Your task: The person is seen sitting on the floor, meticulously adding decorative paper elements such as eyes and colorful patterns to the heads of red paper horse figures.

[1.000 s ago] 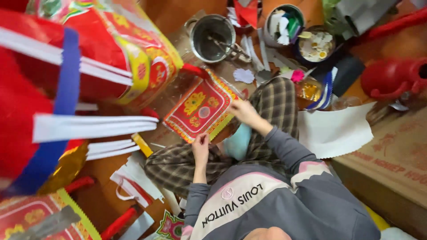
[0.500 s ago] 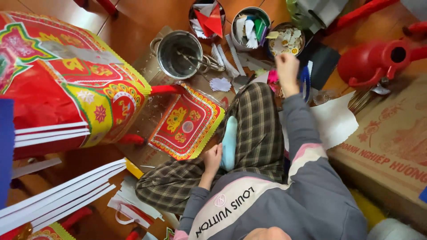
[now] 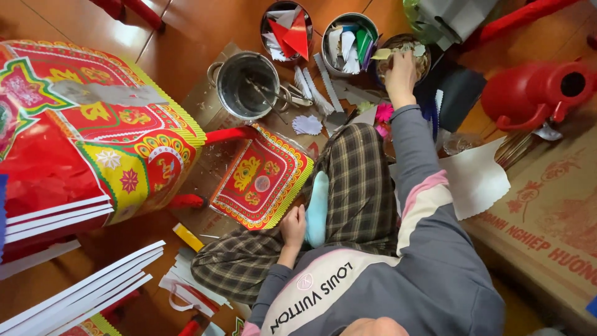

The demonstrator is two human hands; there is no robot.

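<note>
A red decorated paper panel (image 3: 261, 177) with a yellow fringe lies flat in front of my crossed legs in checked trousers. My left hand (image 3: 292, 227) rests by my light blue sock (image 3: 317, 208), fingers curled on the panel's near corner. My right hand (image 3: 401, 78) is stretched far forward, its fingers down among the paper scraps in a round tin (image 3: 423, 46). What those fingers hold is hidden.
A steel pot (image 3: 249, 84) with tools stands beyond the panel, with two tins of paper scraps (image 3: 287, 28) (image 3: 349, 37) behind it. A large red decorated paper box (image 3: 93, 137) is at left, a red jug (image 3: 535, 93) and a cardboard box (image 3: 547, 224) at right, and white strips (image 3: 81, 292) at lower left.
My right hand left the panel and reached forward to the far tin. My left hand stayed at the panel's near corner. The view shifted left, and the big red box moved aside.
</note>
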